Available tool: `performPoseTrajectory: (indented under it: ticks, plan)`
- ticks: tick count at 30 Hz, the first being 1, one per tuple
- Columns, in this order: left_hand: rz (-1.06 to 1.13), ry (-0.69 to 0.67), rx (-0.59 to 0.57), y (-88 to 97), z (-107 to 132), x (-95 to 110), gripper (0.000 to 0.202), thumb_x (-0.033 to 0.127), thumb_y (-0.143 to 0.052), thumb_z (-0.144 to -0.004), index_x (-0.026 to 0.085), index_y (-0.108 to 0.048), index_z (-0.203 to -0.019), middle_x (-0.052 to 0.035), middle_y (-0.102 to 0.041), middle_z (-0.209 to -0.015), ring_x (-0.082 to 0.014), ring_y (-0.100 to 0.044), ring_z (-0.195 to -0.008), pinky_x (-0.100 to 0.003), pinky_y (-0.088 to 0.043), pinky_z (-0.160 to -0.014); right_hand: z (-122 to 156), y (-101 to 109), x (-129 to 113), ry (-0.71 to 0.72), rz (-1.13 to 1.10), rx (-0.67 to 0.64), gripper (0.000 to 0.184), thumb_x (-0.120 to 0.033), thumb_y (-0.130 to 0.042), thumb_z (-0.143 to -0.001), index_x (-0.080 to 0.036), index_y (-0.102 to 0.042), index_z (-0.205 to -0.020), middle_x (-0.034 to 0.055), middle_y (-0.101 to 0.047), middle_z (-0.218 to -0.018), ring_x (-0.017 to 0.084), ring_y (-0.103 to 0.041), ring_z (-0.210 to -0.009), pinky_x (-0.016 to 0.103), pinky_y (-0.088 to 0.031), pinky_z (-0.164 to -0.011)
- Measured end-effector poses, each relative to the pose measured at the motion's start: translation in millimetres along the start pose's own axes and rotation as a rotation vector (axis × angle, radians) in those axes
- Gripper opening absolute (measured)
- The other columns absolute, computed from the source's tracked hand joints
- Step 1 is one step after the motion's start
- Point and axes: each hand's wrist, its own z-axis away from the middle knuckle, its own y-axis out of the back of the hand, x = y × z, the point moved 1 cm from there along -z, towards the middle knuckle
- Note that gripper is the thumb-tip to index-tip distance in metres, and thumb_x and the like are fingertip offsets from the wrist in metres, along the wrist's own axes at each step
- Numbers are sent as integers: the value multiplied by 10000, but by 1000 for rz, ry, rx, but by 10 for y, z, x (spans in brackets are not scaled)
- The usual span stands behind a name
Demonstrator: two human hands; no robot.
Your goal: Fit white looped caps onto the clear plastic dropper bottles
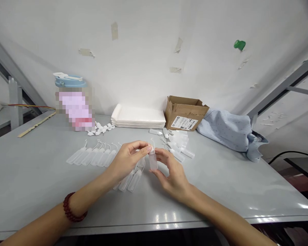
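A small bottle (153, 160) is held upright just above the bench (41, 177), centre. Your right hand (173, 172) clamps its fingers round the body, seemingly to steady it. Your left hand (128, 158) pinches the tip. A capped row (92, 156) lies alongside, left.

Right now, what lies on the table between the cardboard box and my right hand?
A loose heap of small clear bottles, between the cardboard box and your right hand, shown in the head view.
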Motion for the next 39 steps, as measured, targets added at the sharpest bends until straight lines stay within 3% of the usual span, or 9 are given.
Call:
performPoseTrajectory:
  ticks: [5,10,15,22,31,36,39]
  plan:
    - [-239,-75,5,28,3,74,266,402,-518,-856,180,-661,-833,-15,-655,-869,-182,-565,-859,-275,-411,-768,-9,2,3,37,57,-21,619,-31,-498,-814,-288,-324,-1349,97,-520,-1214,218,-528,-1106,367,-574,-810]
    - [-319,-71,-3,41,19,89,269,406,-495,-864,189,-648,-825,-5,-652,-850,-178,-564,-830,-284,-404,-749,-26,18,-18,13,34,-56,663,-57,-550,-797,-287,-304,-1368,98,-494,-1220,210,-507,-1096,355,-566,-804]
    - [-282,-76,-14,35,18,75,263,404,-512,-859,187,-656,-822,-4,-655,-836,-176,-571,-833,-279,-407,-754,-54,46,-58,-39,21,-71,671,-135,-626,-776,-295,-329,-1356,109,-439,-1234,231,-484,-1121,382,-550,-808]
    - [-136,-63,-97,27,2,43,223,368,-540,-855,184,-663,-829,1,-650,-820,-147,-562,-792,-243,-422,-725,-60,78,-84,-37,-8,-116,759,-188,-693,-743,-281,-303,-1388,117,-419,-1327,250,-429,-1229,428,-466,-949]
    - [-65,21,-132,78,-7,52,231,395,-563,-836,192,-654,-773,13,-576,-735,-132,-523,-730,-241,-436,-693,-76,121,-99,-26,-5,-78,751,-312,-719,-737,-309,-333,-1381,105,-445,-1303,261,-462,-1198,422,-482,-909]
    - [28,60,-182,154,-30,48,222,384,-586,-815,180,-664,-771,-25,-605,-799,-160,-555,-750,-306,-481,-743,-97,136,-74,-22,-16,-71,682,-327,-713,-746,-312,-389,-1346,95,-490,-1271,252,-491,-1167,411,-492,-880]
    - [31,42,-178,203,-38,40,218,377,-587,-815,175,-664,-792,-37,-610,-834,-170,-562,-768,-326,-486,-760,-101,147,-60,-10,-45,-44,655,-287,-728,-739,-299,-418,-1315,66,-589,-1149,210,-566,-1058,377,-488,-878]
